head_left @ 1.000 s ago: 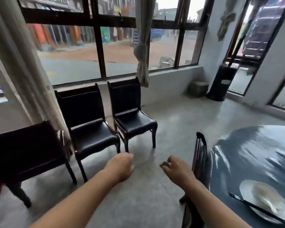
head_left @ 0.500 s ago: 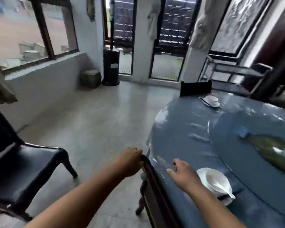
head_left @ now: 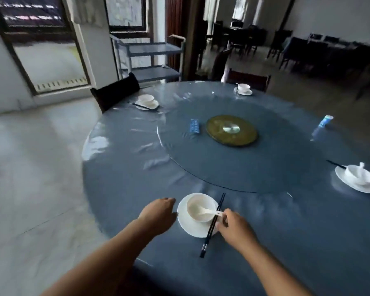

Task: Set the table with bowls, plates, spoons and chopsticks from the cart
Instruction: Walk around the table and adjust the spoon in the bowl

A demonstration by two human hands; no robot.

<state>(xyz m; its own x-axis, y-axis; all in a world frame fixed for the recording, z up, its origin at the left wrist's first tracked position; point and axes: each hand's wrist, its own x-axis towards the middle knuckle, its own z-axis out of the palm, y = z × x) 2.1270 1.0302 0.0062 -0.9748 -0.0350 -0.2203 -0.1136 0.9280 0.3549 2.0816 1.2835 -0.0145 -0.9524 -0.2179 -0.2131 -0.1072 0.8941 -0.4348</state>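
On the near edge of the round blue table (head_left: 124,167) stands a white plate (head_left: 187,228) with a white bowl (head_left: 201,205) on it. A white spoon (head_left: 202,211) lies in the bowl, handle pointing right. Black chopsticks (head_left: 209,232) lie across the plate's right rim. My left hand (head_left: 158,214) hovers just left of the plate, fingers loosely curled, holding nothing. My right hand (head_left: 235,227) pinches the tip of the spoon's handle beside the chopsticks. The grey cart (head_left: 150,52) stands beyond the table, its shelves bare.
Three more bowl-and-plate settings sit at the far left (head_left: 146,101), far side (head_left: 243,89) and right (head_left: 358,178). A glass turntable with a brass hub (head_left: 231,129), a blue packet (head_left: 194,126) and a bottle (head_left: 323,124) occupy the middle. Dark chairs (head_left: 115,90) stand at the far rim.
The view has swung right from the window chairs to the table. Both hands came over the table edge to the near setting; my right hand reached the spoon handle.
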